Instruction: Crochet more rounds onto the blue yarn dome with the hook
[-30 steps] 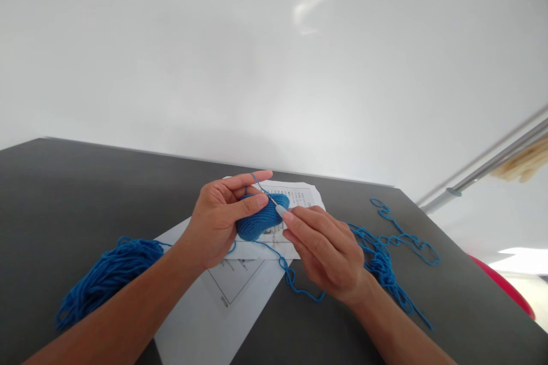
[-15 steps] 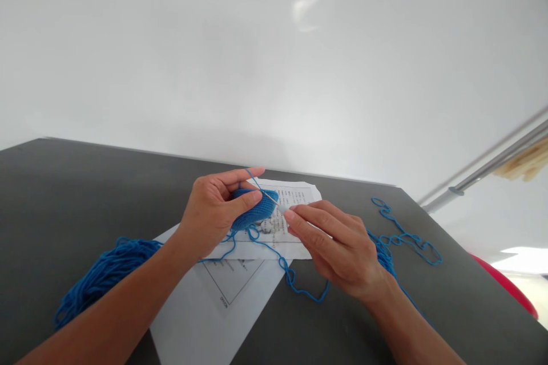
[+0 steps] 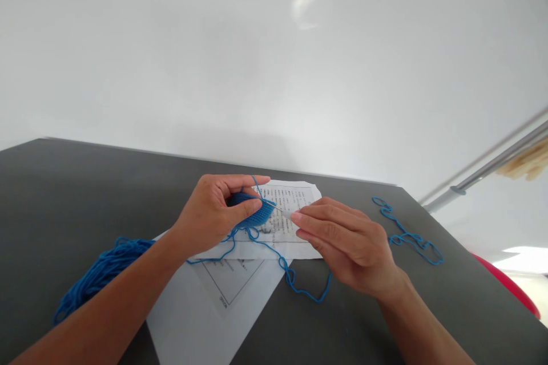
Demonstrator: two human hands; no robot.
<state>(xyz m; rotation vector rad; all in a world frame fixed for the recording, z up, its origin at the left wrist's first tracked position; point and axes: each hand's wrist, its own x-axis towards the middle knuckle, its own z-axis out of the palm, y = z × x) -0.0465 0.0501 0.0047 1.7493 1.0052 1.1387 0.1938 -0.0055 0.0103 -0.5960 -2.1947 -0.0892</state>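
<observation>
My left hand (image 3: 214, 214) is closed on a small blue crocheted piece (image 3: 253, 214), thumb on its front, with a strand of blue yarn running over the forefinger. My right hand (image 3: 346, 245) pinches a thin crochet hook (image 3: 279, 208) whose tip points into the piece's edge. Both hands hover above a printed paper sheet (image 3: 295, 234) on the dark grey table (image 3: 64, 194). A loose yarn strand (image 3: 295, 282) trails from the piece down across the paper.
A heap of blue yarn (image 3: 96, 274) lies left of my left forearm. More looped yarn (image 3: 406, 234) lies right of my right hand. A second white sheet (image 3: 201, 313) sits nearer me. A metal rail (image 3: 483, 174) and a red object (image 3: 509, 285) are beyond the table's right edge.
My right hand has drawn back to the right with the hook. The left hand has turned the crocheted piece and lowered it a little; the yarn strand below it has gone slack.
</observation>
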